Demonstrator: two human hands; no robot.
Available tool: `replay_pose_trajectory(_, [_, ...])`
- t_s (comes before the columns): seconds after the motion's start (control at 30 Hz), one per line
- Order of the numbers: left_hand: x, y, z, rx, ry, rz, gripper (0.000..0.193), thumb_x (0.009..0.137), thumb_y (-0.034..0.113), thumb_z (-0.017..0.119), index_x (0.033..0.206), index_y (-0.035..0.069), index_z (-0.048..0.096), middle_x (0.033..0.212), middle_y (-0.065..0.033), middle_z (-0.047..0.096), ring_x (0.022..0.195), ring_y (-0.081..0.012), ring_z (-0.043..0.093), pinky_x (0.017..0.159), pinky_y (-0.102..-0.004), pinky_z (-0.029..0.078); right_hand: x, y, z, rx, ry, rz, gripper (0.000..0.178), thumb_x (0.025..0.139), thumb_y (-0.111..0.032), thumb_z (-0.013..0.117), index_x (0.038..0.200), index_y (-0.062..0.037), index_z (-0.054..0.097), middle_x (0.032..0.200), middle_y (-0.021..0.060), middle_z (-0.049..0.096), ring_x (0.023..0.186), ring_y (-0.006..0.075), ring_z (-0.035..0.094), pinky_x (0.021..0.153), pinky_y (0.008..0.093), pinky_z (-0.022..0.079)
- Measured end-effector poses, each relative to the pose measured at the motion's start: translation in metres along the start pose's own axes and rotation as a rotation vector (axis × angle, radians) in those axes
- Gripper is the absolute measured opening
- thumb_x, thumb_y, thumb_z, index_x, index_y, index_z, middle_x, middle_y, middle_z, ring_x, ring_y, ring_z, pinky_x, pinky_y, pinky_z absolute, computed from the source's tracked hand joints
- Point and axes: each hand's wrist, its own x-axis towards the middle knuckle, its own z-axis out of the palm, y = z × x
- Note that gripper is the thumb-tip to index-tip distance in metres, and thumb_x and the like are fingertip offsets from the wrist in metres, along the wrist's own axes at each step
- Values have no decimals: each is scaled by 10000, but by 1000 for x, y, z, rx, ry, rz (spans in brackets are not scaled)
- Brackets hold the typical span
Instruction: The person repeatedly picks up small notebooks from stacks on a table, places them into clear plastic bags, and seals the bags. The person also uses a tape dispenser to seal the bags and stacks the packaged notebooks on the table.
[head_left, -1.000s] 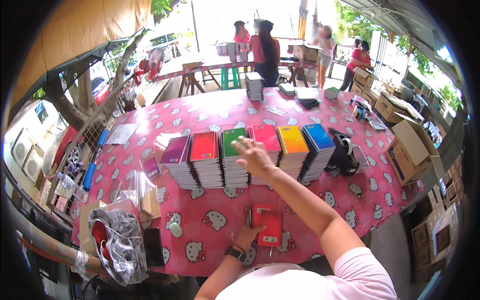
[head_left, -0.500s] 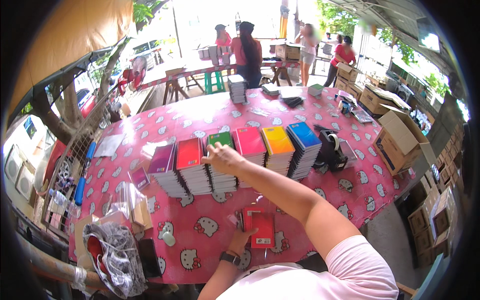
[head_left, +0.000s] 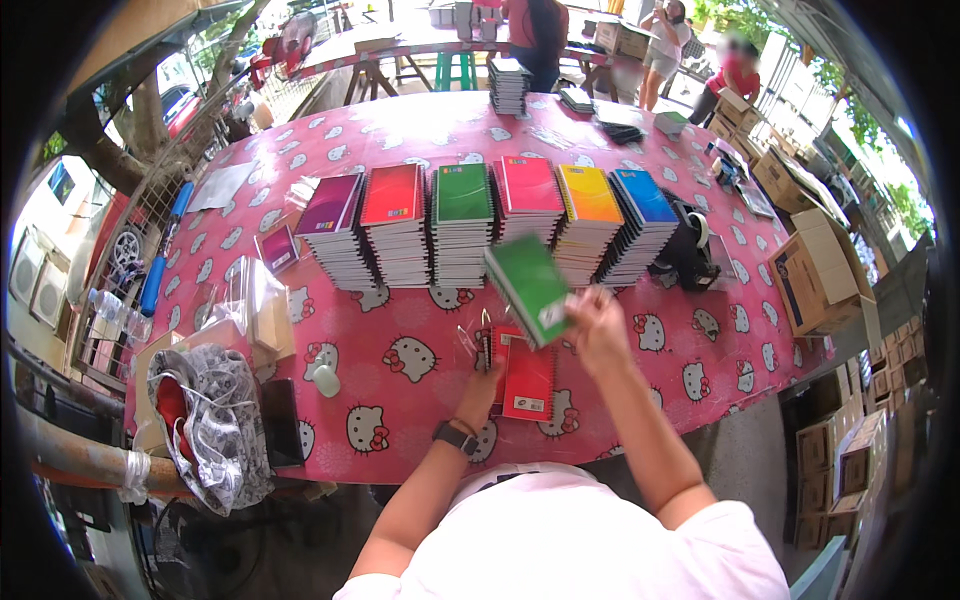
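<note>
Pinched at one corner in my right hand [head_left: 598,328] is a green spiral notebook [head_left: 530,290], tilted and slightly blurred, raised over the near middle of the table. Below it a red spiral notebook [head_left: 528,382] lies with its label at the bottom, overlapping another red one. My left hand [head_left: 485,388] grips the left edge of these red notebooks; its fingertips are partly hidden. Beyond my hands stand stacks of notebooks in a row: purple [head_left: 331,205], red [head_left: 392,196], green [head_left: 463,193], pink [head_left: 528,186], yellow [head_left: 590,194] and blue [head_left: 644,197].
A black tape dispenser [head_left: 690,250] stands right of the blue stack. An open carton [head_left: 815,275] is at the right edge. On the left lie a patterned bag [head_left: 212,420], a dark flat object [head_left: 284,425] and a pale green rounded object [head_left: 327,380]. Several people stand beyond the table.
My right hand has come back from the green stack toward me, now carrying a green notebook. My left hand stays by the red notebooks. The view has tipped downward.
</note>
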Motion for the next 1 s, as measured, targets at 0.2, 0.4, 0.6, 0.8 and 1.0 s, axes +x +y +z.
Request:
replay_pose_trajectory(0.2, [-10, 11, 3, 117, -53, 86, 477, 812, 224, 683, 1195, -3, 512, 1101, -89, 612, 986, -170, 584, 871, -297, 442, -56, 77, -60, -1124, -103, -54, 152, 755, -81, 669, 817, -73, 531, 870, 120, 581, 733, 280, 594, 644, 412, 497])
replay_pose_trajectory(0.4, [-8, 10, 6, 243, -54, 139, 460, 768, 128, 706, 1164, -4, 515, 1033, -95, 629, 923, -174, 605, 804, -286, 477, 31, -5, 3, -1291, -183, -850, 193, 749, -97, 643, 917, -36, 573, 987, 136, 605, 982, 326, 538, 867, 425, 427])
replay_pose_trajectory(0.6, [-10, 14, 10, 374, -18, 138, 445, 759, 120, 722, 1130, -23, 522, 999, -108, 636, 866, -174, 620, 754, -288, 500, 132, -14, 59, -1773, -225, -1009, 437, 803, -137, 608, 1228, -79, 522, 1158, 135, 551, 1111, 284, 507, 923, 430, 418])
replay_pose_trajectory(0.8, [-6, 5, 2, 289, -33, 148, 448, 762, 127, 722, 1136, -15, 520, 1000, -104, 636, 865, -169, 619, 753, -287, 499, 139, -34, 81, -2141, -506, -783, 392, 879, -117, 490, 1250, -237, 531, 1163, 173, 502, 1072, 327, 519, 871, 407, 479])
replay_pose_trajectory(1.0, [-3, 3, -3, 276, -59, 134, 435, 780, 146, 708, 1144, -1, 521, 1010, -83, 632, 887, -157, 609, 774, -279, 483, 152, -57, 81, -1887, -572, -727, 287, 844, -238, 576, 1122, -167, 580, 1079, 225, 537, 956, 376, 566, 816, 428, 493])
